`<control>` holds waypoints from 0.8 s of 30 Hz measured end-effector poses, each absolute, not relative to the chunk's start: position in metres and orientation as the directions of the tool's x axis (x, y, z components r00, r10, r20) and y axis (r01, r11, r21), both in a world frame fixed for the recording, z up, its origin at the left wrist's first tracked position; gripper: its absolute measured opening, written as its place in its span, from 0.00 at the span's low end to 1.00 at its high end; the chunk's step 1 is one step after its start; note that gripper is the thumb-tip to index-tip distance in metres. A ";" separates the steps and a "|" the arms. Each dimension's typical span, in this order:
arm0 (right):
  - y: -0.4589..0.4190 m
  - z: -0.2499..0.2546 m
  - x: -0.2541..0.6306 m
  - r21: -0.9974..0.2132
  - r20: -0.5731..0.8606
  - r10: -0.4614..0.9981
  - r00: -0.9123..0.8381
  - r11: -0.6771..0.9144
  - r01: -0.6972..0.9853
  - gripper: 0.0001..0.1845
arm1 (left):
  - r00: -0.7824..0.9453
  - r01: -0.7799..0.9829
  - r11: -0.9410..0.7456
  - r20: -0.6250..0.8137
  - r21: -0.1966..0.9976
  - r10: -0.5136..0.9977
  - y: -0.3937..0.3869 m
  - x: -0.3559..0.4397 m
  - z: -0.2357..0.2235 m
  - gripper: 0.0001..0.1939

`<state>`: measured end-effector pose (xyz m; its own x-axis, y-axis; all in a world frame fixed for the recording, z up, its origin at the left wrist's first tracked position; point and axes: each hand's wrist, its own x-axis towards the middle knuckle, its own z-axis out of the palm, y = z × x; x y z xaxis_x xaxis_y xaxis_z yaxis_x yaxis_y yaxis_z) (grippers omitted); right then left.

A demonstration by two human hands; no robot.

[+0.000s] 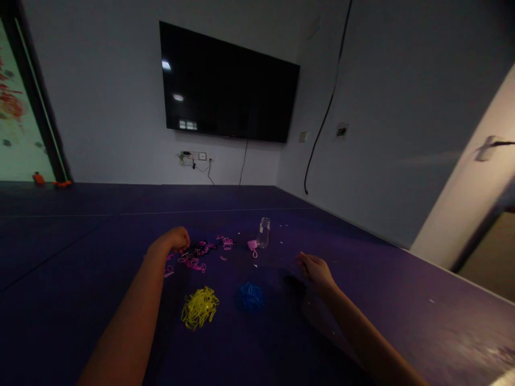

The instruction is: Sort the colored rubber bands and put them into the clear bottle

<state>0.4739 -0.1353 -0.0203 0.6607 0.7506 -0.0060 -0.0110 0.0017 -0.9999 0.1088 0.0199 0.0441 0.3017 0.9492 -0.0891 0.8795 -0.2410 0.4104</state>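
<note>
Your left hand (178, 239) hangs at the near edge of a scatter of pink bands (193, 263) and dark ones on the purple surface (354, 241), with the scatter stretching to your right and slightly away from you. That hand is by far the nearer; your right hand (316, 269) is held well apart on the other side, a shadow below it. The left fingers are curled, the right fingers drawn in toward the thumb; you cannot tell whether either hand is clamped on a band. The loose bands point every which way; only the scatter as a whole has a long axis, running left to right. Beyond, the clear bottle (263, 234) stands upright, mouth up, the pink lid (252, 245) beside its base, strap toward you. Yellow bands (200, 307) and blue bands (251, 296) lie heaped closer in, between your forearms.
</note>
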 end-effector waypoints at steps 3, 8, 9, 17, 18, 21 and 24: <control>-0.132 -0.031 0.474 -0.906 0.265 0.789 0.554 0.007 0.424 0.11 | 0.290 0.889 -0.202 -0.164 0.411 0.943 0.019 0.111 0.043 0.07; -0.130 -0.034 0.466 -0.645 0.444 0.846 0.295 0.073 0.761 0.08 | 0.283 0.900 -0.177 -0.225 0.399 0.932 0.019 0.112 0.046 0.06; -0.130 -0.034 0.466 -0.619 0.437 0.861 0.258 0.080 0.782 0.09 | 0.283 0.900 -0.175 -0.230 0.399 0.931 0.019 0.112 0.046 0.06; -0.133 -0.036 0.467 -0.643 0.365 0.913 0.182 0.106 0.758 0.14 | 0.280 0.899 -0.162 -0.253 0.406 0.926 0.018 0.110 0.048 0.06; -0.132 -0.037 0.468 -0.667 0.349 0.917 0.194 0.097 0.738 0.16 | 0.278 0.901 -0.159 -0.254 0.404 0.926 0.018 0.110 0.047 0.06; -0.128 -0.040 0.471 -0.755 0.315 0.917 0.244 0.086 0.650 0.22 | 0.270 0.903 -0.152 -0.256 0.402 0.928 0.019 0.109 0.048 0.06; -0.124 -0.044 0.474 -0.870 0.284 0.910 0.303 0.113 0.479 0.28 | 0.268 0.904 -0.149 -0.258 0.401 0.928 0.020 0.108 0.048 0.05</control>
<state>0.4737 -0.1238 -0.0435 0.3027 0.9097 0.2844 0.4791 0.1127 -0.8705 0.1078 0.0197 0.0477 0.2678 0.9283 -0.2580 0.9037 -0.1493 0.4012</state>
